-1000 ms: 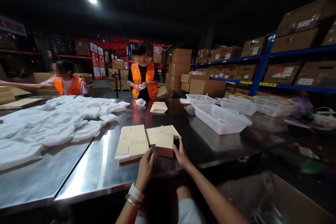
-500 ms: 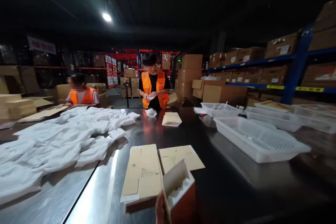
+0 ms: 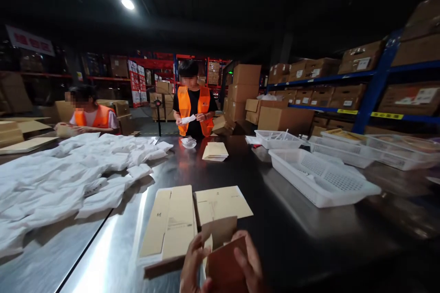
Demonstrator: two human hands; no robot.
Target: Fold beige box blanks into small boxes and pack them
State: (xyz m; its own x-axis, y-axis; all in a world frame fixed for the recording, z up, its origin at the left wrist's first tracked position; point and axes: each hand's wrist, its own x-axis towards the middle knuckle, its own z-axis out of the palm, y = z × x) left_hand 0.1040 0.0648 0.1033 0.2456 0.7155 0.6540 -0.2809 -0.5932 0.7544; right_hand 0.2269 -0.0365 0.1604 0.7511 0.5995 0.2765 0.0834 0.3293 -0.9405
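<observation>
Both hands now up | left hand [image 3: 192, 265], right hand [image 3: 249, 261] clasp small box [image 3: 223, 261]

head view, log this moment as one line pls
left hand: on small brown box | right hand: gripping box | box flap: raised | flat cartons: beside box on steel table

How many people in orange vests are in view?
2. One vest is at the far left behind the white bags; the other is at the table's far end, centre. Others may be hidden in the dark.
</observation>
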